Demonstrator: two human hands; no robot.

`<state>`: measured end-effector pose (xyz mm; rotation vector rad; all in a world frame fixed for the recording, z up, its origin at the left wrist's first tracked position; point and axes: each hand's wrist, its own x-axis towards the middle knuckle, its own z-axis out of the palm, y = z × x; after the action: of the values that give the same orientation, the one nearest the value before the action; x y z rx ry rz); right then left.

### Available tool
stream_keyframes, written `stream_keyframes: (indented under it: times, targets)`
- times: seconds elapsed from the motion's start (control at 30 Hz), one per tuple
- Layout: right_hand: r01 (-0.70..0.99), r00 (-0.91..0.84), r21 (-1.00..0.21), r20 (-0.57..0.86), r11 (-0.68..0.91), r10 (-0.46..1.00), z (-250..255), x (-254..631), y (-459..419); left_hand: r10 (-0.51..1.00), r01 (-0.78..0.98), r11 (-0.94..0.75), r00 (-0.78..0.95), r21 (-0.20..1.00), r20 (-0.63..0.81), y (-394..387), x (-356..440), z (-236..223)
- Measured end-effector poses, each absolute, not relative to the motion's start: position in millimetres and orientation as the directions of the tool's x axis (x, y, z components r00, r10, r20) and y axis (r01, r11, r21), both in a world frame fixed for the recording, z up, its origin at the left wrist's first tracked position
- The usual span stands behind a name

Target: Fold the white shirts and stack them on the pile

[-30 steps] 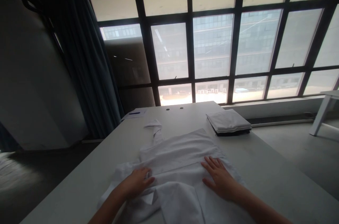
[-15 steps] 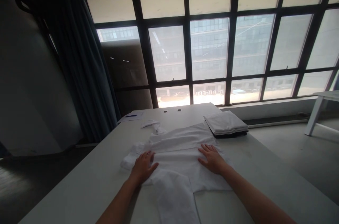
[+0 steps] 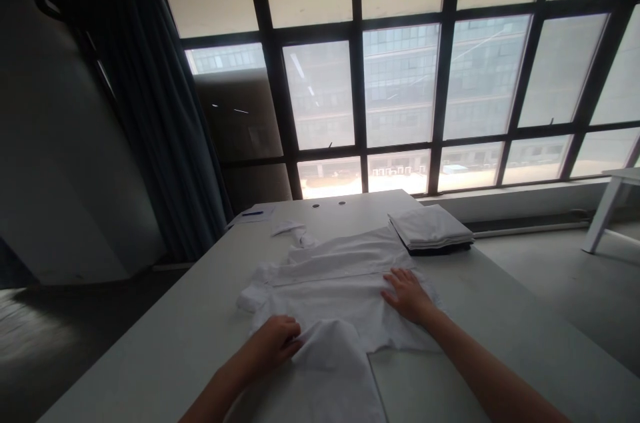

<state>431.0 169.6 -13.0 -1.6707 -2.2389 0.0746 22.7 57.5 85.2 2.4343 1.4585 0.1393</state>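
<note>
A white long-sleeved shirt (image 3: 335, 303) lies spread on the white table, its collar toward the left and one sleeve reaching toward me. My left hand (image 3: 280, 341) is at the near shoulder, its fingers curled and closed on the sleeve cloth, which bulges up beside them. The fingertips are partly hidden in the fabric. On the right half of the shirt my right hand (image 3: 407, 294) rests flat, fingers extended, pressing on the cloth without gripping it.
A folded stack of white cloth (image 3: 430, 226) with a dark layer beneath sits at the table's right edge. A blue pen (image 3: 253, 213) lies on paper at the far left corner. Beyond the table (image 3: 165, 356) are a dark curtain (image 3: 155, 116) and windows.
My left hand has moved from lying on the shirt toward me and closed on the sleeve, lifting its cloth a little. My right hand stays flat on the shirt. The view has shifted slightly.
</note>
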Motion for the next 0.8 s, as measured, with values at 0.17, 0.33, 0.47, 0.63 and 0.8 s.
stream_keyframes:
  times: [0.17, 0.33, 0.47, 0.63, 0.8]
  targets:
    - [0.921, -0.257, -0.242, 0.215, 0.306, 0.942, -12, 434, 163, 0.845, 0.880, -0.318, 0.432, 0.353, -0.316, 32, 12, 106]
    - [0.940, -0.236, -0.217, 0.144, 0.263, 0.961, 4, 427, 152, 0.963, 0.938, -0.240, 0.263, 0.250, -0.062, 38, 19, 97]
    - [0.924, -0.284, -0.208, 0.191, 0.322, 0.940, 26, 395, 122, 0.958, 0.935, -0.283, 0.287, 0.215, 0.013, 58, 23, 56]
    - [0.580, -0.682, -0.438, 0.200, 0.687, 0.704, 46, 341, 55, 0.948, 0.935, -0.303, 0.315, 0.184, -0.039, 79, 19, 17]
    - [0.424, -0.819, -0.471, 0.165, 0.773, 0.550, 23, 296, 19, 0.940, 0.907, -0.319, 0.340, 0.274, -0.031, 89, 8, 28]
